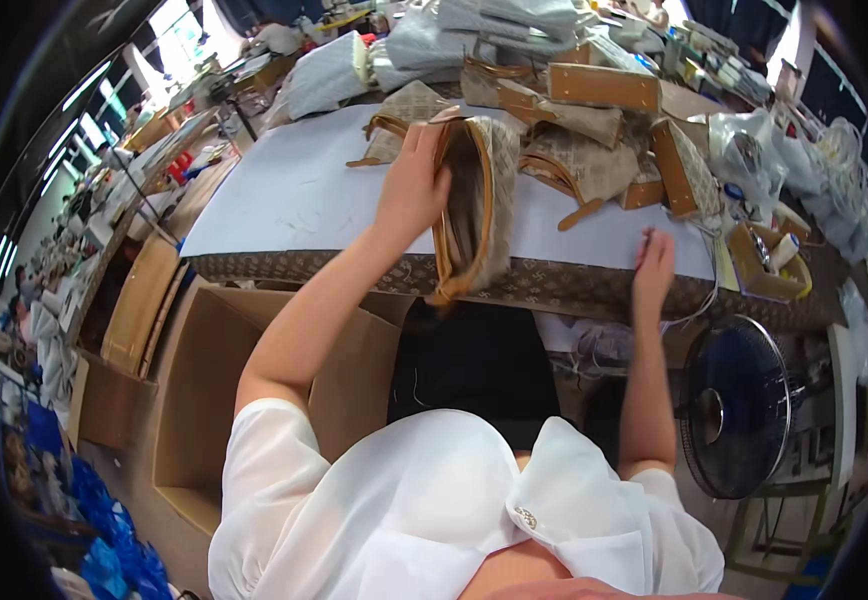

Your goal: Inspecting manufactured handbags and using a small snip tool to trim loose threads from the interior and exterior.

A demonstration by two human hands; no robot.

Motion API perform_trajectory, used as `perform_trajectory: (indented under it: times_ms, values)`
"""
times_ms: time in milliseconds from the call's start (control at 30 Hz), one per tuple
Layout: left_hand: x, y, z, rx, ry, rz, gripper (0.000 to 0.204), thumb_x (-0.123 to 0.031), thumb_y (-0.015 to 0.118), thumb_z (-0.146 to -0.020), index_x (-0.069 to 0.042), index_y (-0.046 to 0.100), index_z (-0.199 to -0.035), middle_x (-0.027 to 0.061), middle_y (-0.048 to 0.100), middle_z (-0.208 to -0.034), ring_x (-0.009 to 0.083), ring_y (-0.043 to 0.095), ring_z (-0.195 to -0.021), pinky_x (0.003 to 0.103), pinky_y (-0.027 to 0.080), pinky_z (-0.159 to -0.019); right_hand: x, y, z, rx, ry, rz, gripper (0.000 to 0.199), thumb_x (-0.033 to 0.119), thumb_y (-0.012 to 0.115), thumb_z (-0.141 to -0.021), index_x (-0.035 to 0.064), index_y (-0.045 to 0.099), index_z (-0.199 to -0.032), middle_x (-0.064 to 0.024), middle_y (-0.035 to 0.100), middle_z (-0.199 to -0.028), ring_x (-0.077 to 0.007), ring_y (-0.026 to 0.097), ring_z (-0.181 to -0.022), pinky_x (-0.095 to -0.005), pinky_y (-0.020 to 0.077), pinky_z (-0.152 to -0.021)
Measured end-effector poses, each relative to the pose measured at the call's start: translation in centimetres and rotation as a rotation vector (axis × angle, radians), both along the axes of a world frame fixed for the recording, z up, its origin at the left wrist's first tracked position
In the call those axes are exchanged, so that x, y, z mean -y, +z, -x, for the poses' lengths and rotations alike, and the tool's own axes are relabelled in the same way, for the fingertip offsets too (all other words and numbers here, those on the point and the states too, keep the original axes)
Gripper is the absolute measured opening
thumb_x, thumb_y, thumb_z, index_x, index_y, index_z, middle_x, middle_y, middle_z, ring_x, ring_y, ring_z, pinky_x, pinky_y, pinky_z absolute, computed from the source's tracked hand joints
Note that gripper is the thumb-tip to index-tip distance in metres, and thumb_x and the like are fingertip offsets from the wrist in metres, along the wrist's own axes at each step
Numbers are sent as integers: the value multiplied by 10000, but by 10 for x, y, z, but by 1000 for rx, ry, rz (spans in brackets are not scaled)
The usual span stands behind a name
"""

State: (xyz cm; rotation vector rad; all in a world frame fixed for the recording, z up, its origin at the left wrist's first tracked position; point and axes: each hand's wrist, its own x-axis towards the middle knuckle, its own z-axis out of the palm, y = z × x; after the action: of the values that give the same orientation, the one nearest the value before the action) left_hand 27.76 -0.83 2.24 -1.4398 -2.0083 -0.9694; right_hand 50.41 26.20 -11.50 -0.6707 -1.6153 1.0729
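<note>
My left hand (416, 190) is closed on the tan-trimmed side of a beige patterned handbag (499, 190), which is tipped so that its dark opening shows. The bag hangs over the front edge of the table (284, 180), and its lower end is slightly blurred. Near the table's front edge on the right, apart from the bag, is my right hand (656, 255), its fingers drawn together. A small dark spot shows at its fingertips, too small to name. Just behind the held bag lies another patterned bag (414, 105) with a tan strap.
Several more bags with tan bases (604, 88) are heaped at the back right, near grey wrapped bundles (434, 45). A small box of supplies (769, 265) sits at the right corner. Below stand an open carton (224, 370) at left and a fan (739, 405) at right.
</note>
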Motion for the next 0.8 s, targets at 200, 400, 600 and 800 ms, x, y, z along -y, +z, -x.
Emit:
perform_trajectory:
  times_ms: [200, 400, 600, 800]
  values:
    - [71, -19, -98, 285, -16, -20, 719, 91, 526, -801, -129, 440, -1480, 182, 529, -1287, 426, 576, -1100, 494, 494, -901, 195, 84, 17, -38, 520, -345, 361, 29, 624, -922, 27, 574, -1279, 30, 501, -824, -40, 413, -605, -202, 346, -530]
    - [129, -42, -89, 255, -118, 364, 729, 116, 465, -746, -70, 498, -1449, 155, 617, -1232, 315, 600, -1122, 364, 477, -914, 188, 33, 49, 82, 798, -251, 232, 27, 628, -908, 6, 669, -1135, 4, 553, -863, -45, 467, -642, -206, 370, -553]
    - [149, -107, -63, 959, -201, 220, 584, 62, 443, -759, -29, 582, -1319, 108, 680, -1020, 208, 630, -916, 306, 483, -832, 190, -7, 58, 509, 1289, 472, 325, -5, 622, -872, 18, 676, -1192, -7, 576, -876, -70, 519, -733, -249, 438, -646]
    - [126, -129, -57, 966, 96, 171, 238, -1, 434, -789, 3, 566, -987, 83, 643, -831, 163, 577, -739, 290, 468, -739, 168, 8, 56, 572, 1085, -182, 477, 7, 654, -870, 100, 618, -1336, -41, 576, -889, -139, 560, -758, -280, 481, -624]
